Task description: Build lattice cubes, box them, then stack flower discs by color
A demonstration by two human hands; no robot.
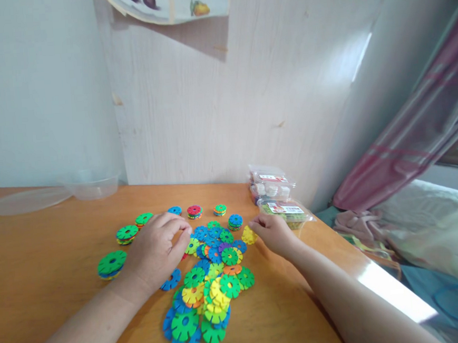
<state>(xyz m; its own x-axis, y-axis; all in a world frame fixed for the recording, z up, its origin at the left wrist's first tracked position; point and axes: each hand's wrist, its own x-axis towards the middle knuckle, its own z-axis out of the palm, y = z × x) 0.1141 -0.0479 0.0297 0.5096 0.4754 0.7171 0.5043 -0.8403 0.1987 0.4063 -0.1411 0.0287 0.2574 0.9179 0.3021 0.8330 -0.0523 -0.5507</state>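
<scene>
A loose heap of flat, notched plastic flower discs in green, blue, yellow and orange spreads across the middle of the table. My left hand is closed at the heap's left edge, thumb and forefinger bent toward each other. Whatever lies between those fingers, if anything, is hidden. On the heap's right side, my right hand pinches the edge of a yellow flower disc. A blue flower disc lies just below my left hand. Beyond my right fingertips stands a short stack of blue and green discs.
More short disc stacks curve round the heap, including a green-topped one at left. Clear plastic food boxes stand at the back right. A clear bowl and a flat lid lie at the back left.
</scene>
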